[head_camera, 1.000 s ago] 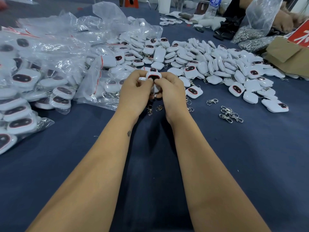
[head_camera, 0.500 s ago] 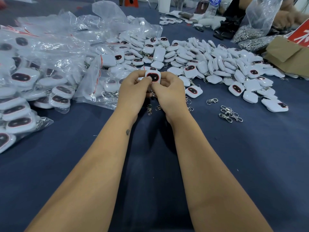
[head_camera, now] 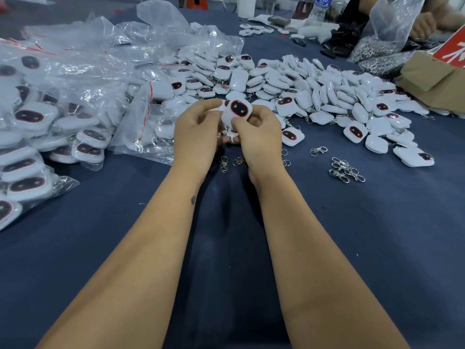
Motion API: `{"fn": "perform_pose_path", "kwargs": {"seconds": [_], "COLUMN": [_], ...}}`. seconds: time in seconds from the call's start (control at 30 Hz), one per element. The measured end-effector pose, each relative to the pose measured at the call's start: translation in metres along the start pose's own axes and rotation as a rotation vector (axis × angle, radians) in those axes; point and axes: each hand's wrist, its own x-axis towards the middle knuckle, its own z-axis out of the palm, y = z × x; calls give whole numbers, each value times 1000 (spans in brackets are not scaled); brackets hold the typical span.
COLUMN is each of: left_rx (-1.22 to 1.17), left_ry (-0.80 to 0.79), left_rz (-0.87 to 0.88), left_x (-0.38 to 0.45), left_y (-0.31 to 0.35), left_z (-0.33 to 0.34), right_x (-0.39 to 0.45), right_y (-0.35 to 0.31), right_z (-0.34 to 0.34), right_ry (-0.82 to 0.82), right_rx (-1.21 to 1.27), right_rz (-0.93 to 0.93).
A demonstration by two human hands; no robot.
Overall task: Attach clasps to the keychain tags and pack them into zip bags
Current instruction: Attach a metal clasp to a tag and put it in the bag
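Observation:
Both hands meet above the blue table cloth (head_camera: 377,235). My right hand (head_camera: 260,139) pinches a white keychain tag (head_camera: 237,112) with a dark red-rimmed face turned up toward me. My left hand (head_camera: 195,132) has its fingers curled at the tag's left side, gripping something white that is mostly hidden. A large heap of loose white tags (head_camera: 314,91) lies just beyond the hands. Metal clasps (head_camera: 346,170) lie in a small cluster to the right, a few clasps (head_camera: 230,162) under my wrists. Filled zip bags (head_camera: 50,117) pile up on the left.
An open zip bag with a red seal (head_camera: 151,117) lies just left of my left hand. A cardboard box (head_camera: 432,79) sits at the far right. Another person's hand (head_camera: 425,23) holds a clear bag of metal parts at the top right, near a water bottle (head_camera: 320,6).
The tag has been lifted and turned so its dark face now shows fully between my hands. Both hands stay in about the same place.

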Motion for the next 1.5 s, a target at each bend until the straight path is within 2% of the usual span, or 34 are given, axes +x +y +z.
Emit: {"fn": "perform_pose_path", "kwargs": {"seconds": [0.07, 0.17, 0.3, 0.4, 0.53, 0.7, 0.9, 1.03, 1.2, 1.37, 1.43, 1.5], "left_rx": [202, 634, 1035, 1157, 1115, 731, 396, 404, 473, 510, 499, 478], "left_ry": [74, 173, 51, 1, 10, 163, 244, 234, 199, 176, 171, 151], "left_rz": [137, 322, 317, 343, 373, 316, 342, 452, 563, 576, 540, 465], "left_x": [-2, -2, 1, 0, -4, -7, -11, -14, -14, -14, -12, -9], "left_y": [1, -1, -10, -11, -8, 1, 10, 11, 6, 3, 3, 2], "left_z": [-4, -12, -13, -12, -11, -8, -5, -4, -2, 0, -1, -1], "right_x": [0, -1, 0, 0, 0, -2, -10, -10, -11, -14, -14, -12], "right_y": [1, 0, -2, -3, -6, -9, -6, -4, -2, 0, 1, 0], "right_z": [1, 0, 0, -1, -2, 3, 7, 6, 6, 9, 10, 10], "right_ry": [42, 87, 92, 83, 72, -74, -140, -195, -178, -333, -296, -158], "right_rx": [28, 131, 211, 234, 273, 389, 35, -163, -264, -358, -396, -412], "right_rz": [-7, 1, 10, 7, 14, -4, -72, -174, -156, -273, -282, -259]}}
